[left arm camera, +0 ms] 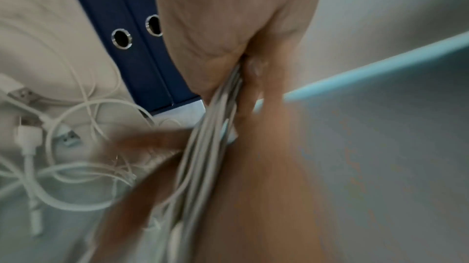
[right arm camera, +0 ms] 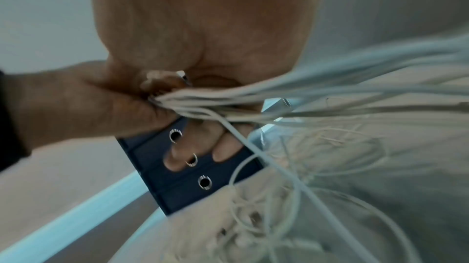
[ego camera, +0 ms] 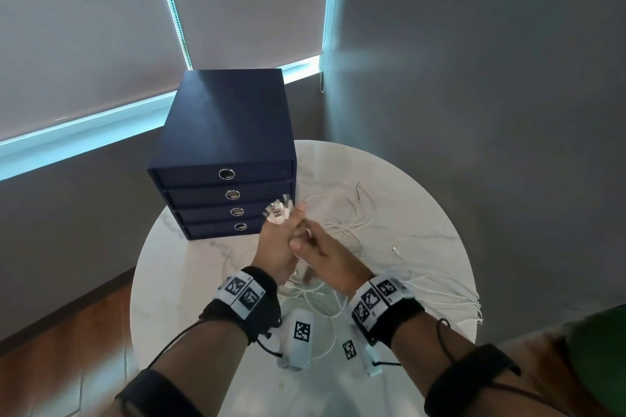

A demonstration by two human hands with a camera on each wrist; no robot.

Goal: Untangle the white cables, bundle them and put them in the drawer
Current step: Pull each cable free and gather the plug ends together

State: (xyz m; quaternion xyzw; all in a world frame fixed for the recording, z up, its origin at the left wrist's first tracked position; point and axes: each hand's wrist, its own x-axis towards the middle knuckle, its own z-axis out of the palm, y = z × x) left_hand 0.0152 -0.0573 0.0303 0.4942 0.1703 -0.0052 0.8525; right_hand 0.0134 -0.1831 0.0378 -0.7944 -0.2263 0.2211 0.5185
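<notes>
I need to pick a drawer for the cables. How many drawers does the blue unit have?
4, stacked in the blue drawer unit: top, second, third, bottom. All shut.

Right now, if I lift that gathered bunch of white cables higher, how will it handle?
Probably floppy: the white cables trail in loose loops over the table. Likely light. The left hand grips plug ends, so the free tails may snag.

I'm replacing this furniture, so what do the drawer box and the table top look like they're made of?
Drawer box: likely fabric- or paper-covered board, matte navy, with shiny metal ring pulls. Table: marble or a marble-look surface, glossy white with grey veins.
</notes>
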